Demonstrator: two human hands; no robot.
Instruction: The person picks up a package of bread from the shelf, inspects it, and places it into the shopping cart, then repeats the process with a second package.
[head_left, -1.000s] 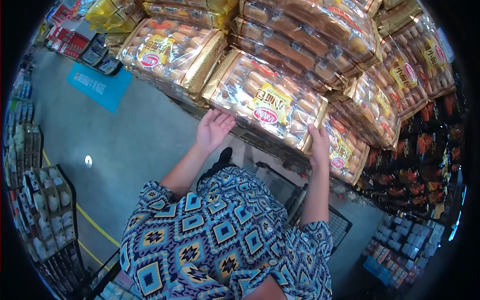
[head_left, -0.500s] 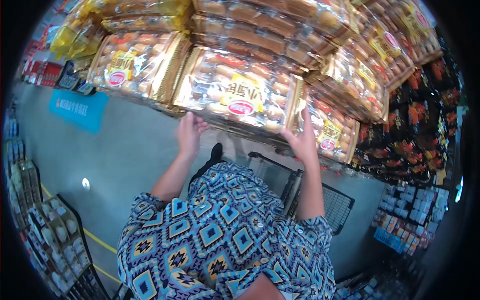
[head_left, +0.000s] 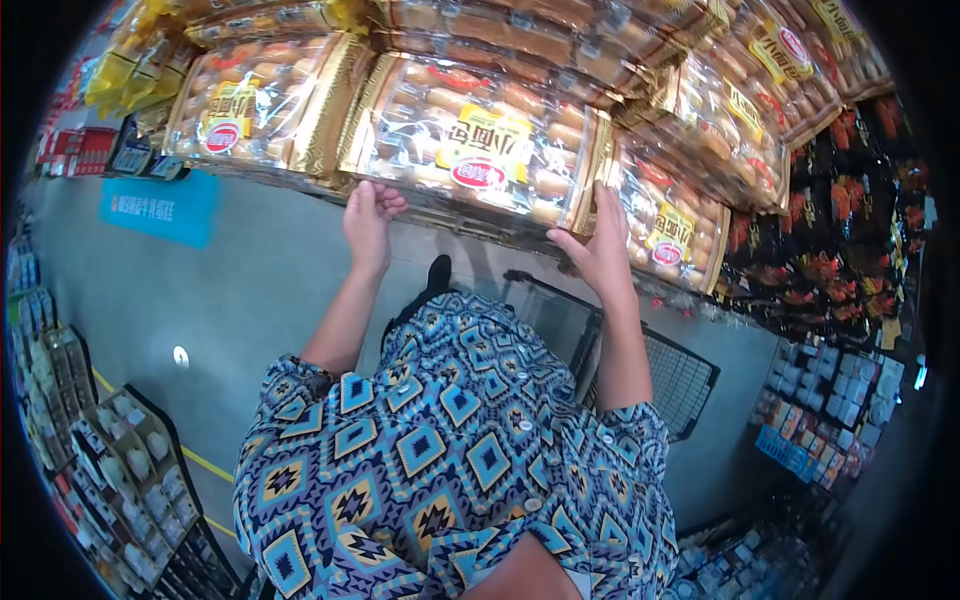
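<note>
A clear plastic pack of small bread rolls (head_left: pixel 480 140) with gold crimped ends and a yellow label lies on the front of the stacked display. At its near left corner is my left hand (head_left: pixel 369 228), fingers loosely curled and slightly apart, with nothing visible inside them. My right hand (head_left: pixel 604 250) is beside the pack's right end, thumb and fingers spread. The thumb lies by the near right corner, while the fingertips reach up along the gold end. Whether either hand presses on the pack is hard to tell. Similar bread packs (head_left: pixel 250 100) lie alongside and behind.
Below the display stands a dark shopping cart (head_left: pixel 680 385), close to my right forearm. Black packages with red prints (head_left: pixel 830 220) hang at the right. A blue sign (head_left: pixel 155 212) is at the left. A tilted rack of goods (head_left: pixel 130 470) stands at lower left.
The whole view has shifted, so the display sits higher in it. My right hand has edged slightly left against the pack's end. The pack stays in place among its neighbours.
</note>
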